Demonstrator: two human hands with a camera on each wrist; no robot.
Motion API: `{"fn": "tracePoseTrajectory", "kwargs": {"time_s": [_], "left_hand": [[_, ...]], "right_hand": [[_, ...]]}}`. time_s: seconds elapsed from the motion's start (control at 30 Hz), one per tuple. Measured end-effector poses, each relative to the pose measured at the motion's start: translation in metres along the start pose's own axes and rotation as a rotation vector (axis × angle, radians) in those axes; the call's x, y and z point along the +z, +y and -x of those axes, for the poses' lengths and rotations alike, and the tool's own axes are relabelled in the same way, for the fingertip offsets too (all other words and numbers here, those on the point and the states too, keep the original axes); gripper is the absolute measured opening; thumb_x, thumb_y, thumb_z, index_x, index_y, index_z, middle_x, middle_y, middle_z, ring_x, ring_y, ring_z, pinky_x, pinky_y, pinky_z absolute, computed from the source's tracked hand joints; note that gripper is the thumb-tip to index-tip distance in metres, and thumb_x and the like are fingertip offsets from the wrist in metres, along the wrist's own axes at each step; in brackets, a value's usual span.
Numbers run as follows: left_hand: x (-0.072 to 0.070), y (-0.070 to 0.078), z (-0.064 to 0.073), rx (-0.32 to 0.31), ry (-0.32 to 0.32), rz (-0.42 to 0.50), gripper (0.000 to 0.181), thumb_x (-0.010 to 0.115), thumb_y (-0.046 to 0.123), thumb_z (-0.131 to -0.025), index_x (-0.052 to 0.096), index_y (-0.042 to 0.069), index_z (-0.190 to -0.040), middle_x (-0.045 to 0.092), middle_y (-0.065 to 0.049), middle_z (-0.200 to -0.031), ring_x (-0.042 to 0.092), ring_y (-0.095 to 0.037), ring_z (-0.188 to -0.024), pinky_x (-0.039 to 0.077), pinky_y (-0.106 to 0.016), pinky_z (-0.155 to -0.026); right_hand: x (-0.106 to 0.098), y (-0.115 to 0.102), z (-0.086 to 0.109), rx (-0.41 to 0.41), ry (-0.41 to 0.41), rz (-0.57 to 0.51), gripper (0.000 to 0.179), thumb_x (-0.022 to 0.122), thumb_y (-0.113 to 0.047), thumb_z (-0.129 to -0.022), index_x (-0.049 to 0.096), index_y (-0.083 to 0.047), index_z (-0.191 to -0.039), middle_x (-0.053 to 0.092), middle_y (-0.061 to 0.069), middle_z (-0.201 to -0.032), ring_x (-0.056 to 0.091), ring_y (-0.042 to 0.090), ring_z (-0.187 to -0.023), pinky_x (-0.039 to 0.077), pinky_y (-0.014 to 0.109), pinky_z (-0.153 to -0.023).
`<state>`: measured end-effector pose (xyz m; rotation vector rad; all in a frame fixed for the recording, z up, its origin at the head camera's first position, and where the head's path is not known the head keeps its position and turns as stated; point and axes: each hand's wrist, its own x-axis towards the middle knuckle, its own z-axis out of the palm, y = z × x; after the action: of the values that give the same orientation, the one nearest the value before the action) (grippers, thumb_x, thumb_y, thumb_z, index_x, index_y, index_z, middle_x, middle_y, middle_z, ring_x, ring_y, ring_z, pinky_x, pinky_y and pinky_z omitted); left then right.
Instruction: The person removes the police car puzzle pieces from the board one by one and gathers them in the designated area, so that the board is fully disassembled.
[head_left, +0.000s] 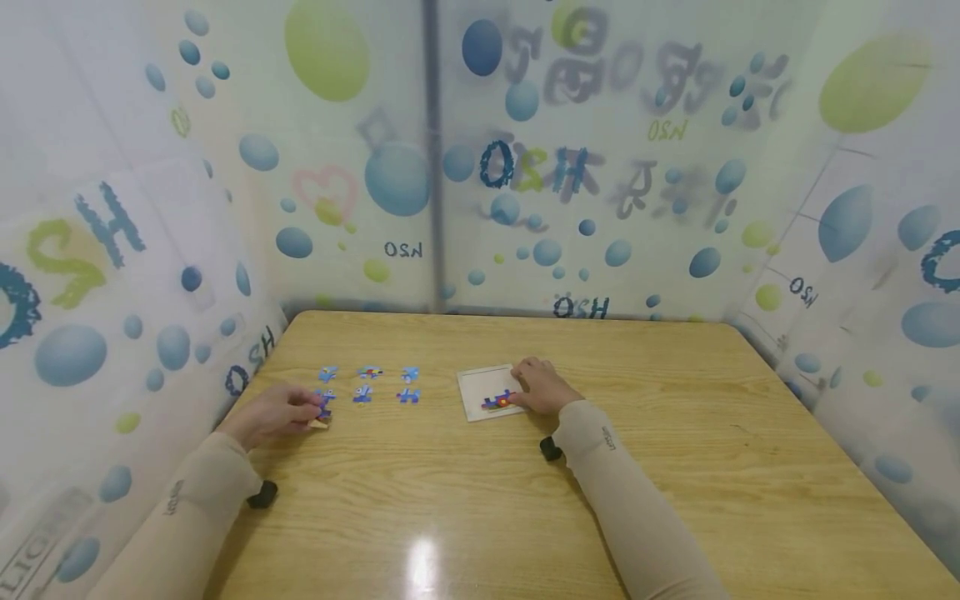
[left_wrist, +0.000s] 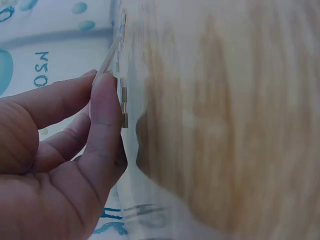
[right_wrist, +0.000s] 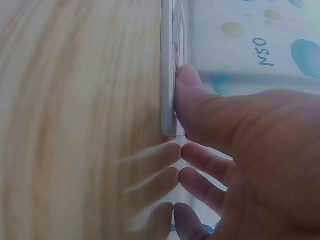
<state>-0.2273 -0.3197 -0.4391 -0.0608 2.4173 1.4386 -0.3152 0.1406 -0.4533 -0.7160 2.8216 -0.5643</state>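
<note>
My left hand (head_left: 276, 410) is at the left of the table, beside loose jigsaw pieces. Between its thumb and fingers it pinches a thin jigsaw piece (left_wrist: 108, 56), seen nearly edge-on in the left wrist view. My right hand (head_left: 546, 386) rests at the right side of a white puzzle tray (head_left: 472, 382). In the right wrist view its thumb touches the tray (right_wrist: 168, 117), while other fingertips meet the tabletop, spread apart. Inside the tray lies a blue, red and yellow puzzle section (head_left: 497, 401), partly hidden by the thumb.
Several blue jigsaw pieces (head_left: 408, 396) lie in two rows between the left hand and the tray. The glossy wooden table (head_left: 480, 492) meets patterned curtains (head_left: 600, 250) at the back and sides. Both wrists wear small black devices (head_left: 263, 495).
</note>
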Motion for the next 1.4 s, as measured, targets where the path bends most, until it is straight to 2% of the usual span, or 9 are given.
{"fn": "tracePoseTrajectory", "kwargs": {"time_s": [0.4, 0.53, 0.63, 0.83, 1.0, 1.17, 1.4], "left_hand": [[-0.005, -0.004, 0.004, -0.002, 0.041, -0.103, 0.017, 0.059, -0.003, -0.099, 0.061, -0.013, -0.112, 0.067, -0.017, -0.106, 0.065, -0.014, -0.086, 0.060, -0.029, -0.075], [-0.004, -0.001, 0.008, -0.004, 0.082, -0.137, 0.016, 0.061, -0.005, -0.098, 0.062, -0.013, -0.111, 0.067, -0.018, -0.103, 0.065, -0.014, -0.083, 0.059, -0.028, -0.072], [-0.001, 0.000, 0.010, 0.007, 0.116, -0.197, 0.012, 0.063, -0.005, -0.096, 0.064, -0.011, -0.107, 0.067, -0.016, -0.099, 0.064, -0.015, -0.080, 0.059, -0.028, -0.070], [0.001, -0.003, 0.007, 0.068, 0.211, -0.399, 0.007, 0.071, -0.001, -0.090, 0.066, -0.002, -0.094, 0.066, -0.010, -0.089, 0.062, -0.018, -0.077, 0.056, -0.030, -0.067], [0.001, -0.007, 0.006, 0.072, 0.246, -0.461, 0.010, 0.073, 0.003, -0.089, 0.065, -0.001, -0.091, 0.064, -0.010, -0.086, 0.062, -0.020, -0.075, 0.053, -0.032, -0.066], [-0.001, -0.012, 0.008, 0.069, 0.250, -0.464, 0.015, 0.076, 0.012, -0.090, 0.067, 0.000, -0.092, 0.066, -0.007, -0.086, 0.061, -0.020, -0.076, 0.050, -0.032, -0.067], [-0.007, -0.016, 0.009, 0.011, 0.236, -0.339, 0.026, 0.074, 0.017, -0.093, 0.065, -0.004, -0.106, 0.067, -0.014, -0.096, 0.065, -0.019, -0.080, 0.056, -0.032, -0.069]], "right_hand": [[0.003, 0.003, -0.002, -0.008, 0.007, 0.004, 0.052, 0.065, -0.025, -0.102, 0.049, 0.002, -0.144, 0.044, 0.020, -0.148, 0.039, 0.038, -0.135, 0.033, 0.051, -0.116], [0.001, 0.001, -0.001, 0.007, 0.007, 0.006, 0.052, 0.065, -0.026, -0.101, 0.050, 0.000, -0.143, 0.045, 0.019, -0.148, 0.039, 0.037, -0.135, 0.034, 0.050, -0.116], [0.002, 0.001, -0.001, 0.015, 0.006, 0.011, 0.051, 0.065, -0.026, -0.101, 0.051, 0.000, -0.143, 0.045, 0.018, -0.147, 0.040, 0.036, -0.134, 0.035, 0.049, -0.116], [0.002, 0.002, -0.001, 0.015, 0.010, 0.018, 0.051, 0.066, -0.026, -0.101, 0.051, -0.001, -0.143, 0.045, 0.019, -0.148, 0.040, 0.037, -0.134, 0.035, 0.049, -0.115], [0.003, 0.004, -0.001, 0.001, 0.008, 0.011, 0.052, 0.065, -0.027, -0.101, 0.050, -0.001, -0.143, 0.045, 0.018, -0.147, 0.040, 0.037, -0.133, 0.036, 0.049, -0.115], [0.003, 0.004, 0.000, 0.003, 0.008, 0.011, 0.052, 0.064, -0.027, -0.102, 0.049, -0.001, -0.144, 0.045, 0.018, -0.147, 0.039, 0.036, -0.134, 0.035, 0.049, -0.115], [0.003, 0.004, -0.001, 0.006, 0.008, 0.014, 0.053, 0.064, -0.028, -0.102, 0.049, -0.001, -0.145, 0.044, 0.018, -0.148, 0.038, 0.036, -0.135, 0.034, 0.050, -0.116]]}}
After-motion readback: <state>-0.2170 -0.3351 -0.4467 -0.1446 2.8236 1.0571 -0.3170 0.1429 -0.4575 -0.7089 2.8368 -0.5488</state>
